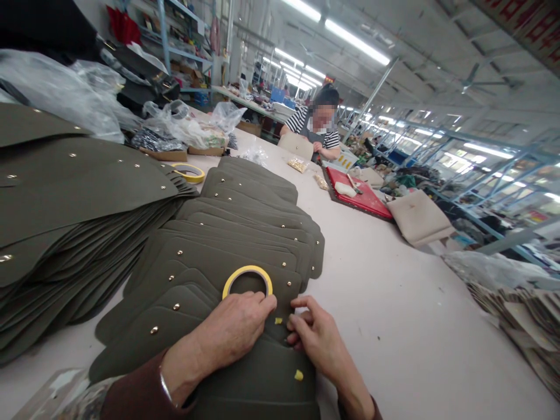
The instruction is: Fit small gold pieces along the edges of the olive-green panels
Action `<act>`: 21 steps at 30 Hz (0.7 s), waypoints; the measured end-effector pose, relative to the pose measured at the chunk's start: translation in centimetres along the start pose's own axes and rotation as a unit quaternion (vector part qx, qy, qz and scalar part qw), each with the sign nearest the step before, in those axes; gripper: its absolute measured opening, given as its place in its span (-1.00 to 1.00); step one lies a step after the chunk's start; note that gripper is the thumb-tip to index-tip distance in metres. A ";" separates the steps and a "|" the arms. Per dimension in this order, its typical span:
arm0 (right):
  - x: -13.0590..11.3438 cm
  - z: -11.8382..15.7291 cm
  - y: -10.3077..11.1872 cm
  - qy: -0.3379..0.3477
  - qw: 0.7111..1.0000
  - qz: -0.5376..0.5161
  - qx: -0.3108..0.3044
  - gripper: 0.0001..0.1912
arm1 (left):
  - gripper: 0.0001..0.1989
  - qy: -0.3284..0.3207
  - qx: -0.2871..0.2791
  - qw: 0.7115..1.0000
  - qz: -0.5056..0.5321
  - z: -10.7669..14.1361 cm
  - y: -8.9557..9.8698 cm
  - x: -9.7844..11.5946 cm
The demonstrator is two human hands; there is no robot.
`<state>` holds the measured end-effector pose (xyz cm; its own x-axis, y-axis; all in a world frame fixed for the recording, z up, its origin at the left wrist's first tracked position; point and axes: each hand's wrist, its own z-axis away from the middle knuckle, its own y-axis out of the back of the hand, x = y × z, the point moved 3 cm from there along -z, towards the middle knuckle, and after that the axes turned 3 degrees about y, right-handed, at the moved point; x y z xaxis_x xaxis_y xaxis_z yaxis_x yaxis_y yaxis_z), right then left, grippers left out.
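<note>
My left hand [238, 326] is closed on a roll of yellow tape [248, 269], which stands tilted over a fanned stack of dark olive panels [227, 245]. Gold studs dot these panels. Close by on the right, my right hand [317, 332] has its fingers curled together at the panels' edge; whether anything small is between the fingertips I cannot make out. A small yellow tape piece [279, 321] lies between the hands, and a second yellow piece [298, 375] sits lower on the front panel.
Another olive stack [87, 175] fills the left side. Behind lie a second yellow tape roll [189, 172] and plastic bags [175, 125]. Across the table a person [312, 125] handles a beige panel [295, 146], near a red board [356, 195]. Beige pieces [525, 326] are piled at right.
</note>
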<state>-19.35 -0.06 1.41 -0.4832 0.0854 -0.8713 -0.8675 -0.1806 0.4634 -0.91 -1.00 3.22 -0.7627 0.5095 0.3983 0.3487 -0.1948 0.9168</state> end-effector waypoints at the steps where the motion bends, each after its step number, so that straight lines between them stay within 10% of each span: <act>1: 0.2 0.1 0.1 -0.005 1.000 -0.023 0.002 -0.79 | -0.77 0.000 -0.002 1.000 0.001 0.0 0.1 0.0; 21: -0.8 -0.2 -0.4 0.041 0.988 0.146 0.021 -0.77 | -0.79 0.006 0.008 1.000 -0.007 0.0 0.0 0.1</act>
<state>-18.59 -0.24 1.84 -0.7047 -0.0440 -0.7081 -0.6967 -0.1459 0.7024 -0.97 -0.95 3.29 -0.7737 0.5025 0.3860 0.3468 -0.1741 0.9217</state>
